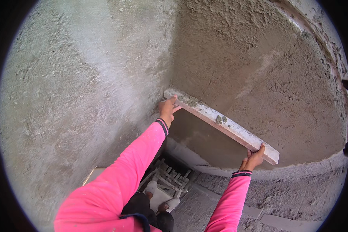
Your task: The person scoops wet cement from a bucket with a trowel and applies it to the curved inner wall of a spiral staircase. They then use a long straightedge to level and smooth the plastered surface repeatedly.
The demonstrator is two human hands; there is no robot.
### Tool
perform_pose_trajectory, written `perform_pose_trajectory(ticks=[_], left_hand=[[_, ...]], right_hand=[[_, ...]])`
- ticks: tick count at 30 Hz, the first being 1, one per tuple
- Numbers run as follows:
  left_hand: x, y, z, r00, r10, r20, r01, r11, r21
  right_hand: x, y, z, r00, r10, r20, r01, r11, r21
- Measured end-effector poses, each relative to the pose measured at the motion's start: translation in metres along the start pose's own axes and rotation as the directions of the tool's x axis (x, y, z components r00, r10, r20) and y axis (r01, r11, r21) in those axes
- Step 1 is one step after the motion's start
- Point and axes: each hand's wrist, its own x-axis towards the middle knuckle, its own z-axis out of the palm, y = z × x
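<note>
A long straightedge board (236, 130), pale on top and reddish along its side, lies slantwise against the freshly plastered wall (236, 58). Small clumps of wet mortar (221, 119) cling to its upper face. My left hand (168, 110) grips the board close to its upper left end, by the corner of the two walls. Near the lower right end, my right hand (253, 157) is closed round the board from below, thumb over its edge. Pink sleeves with dark cuffs cover both my arms.
A rough grey wall (73, 85) rises on the left and meets the plastered one in a corner. Below, my feet in pale shoes (172, 204) stand on a raised platform beside wooden slats (170, 174). Rubble-like rough ground (297, 201) lies at the lower right.
</note>
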Motion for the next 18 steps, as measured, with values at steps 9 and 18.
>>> perform_pose_trajectory(ticks=[9, 18], left_hand=[[0.035, -0.006, -0.005, 0.994, -0.068, 0.082, 0.078, 0.988, -0.132], [-0.047, 0.109, 0.065, 0.971, 0.088, 0.221, -0.028, 0.966, -0.259]], right_hand=[[0.0, -0.028, 0.008, 0.992, -0.052, 0.112, 0.048, 0.998, 0.039], [-0.02, -0.169, 0.072, 0.967, -0.211, 0.14, 0.196, 0.974, 0.112]])
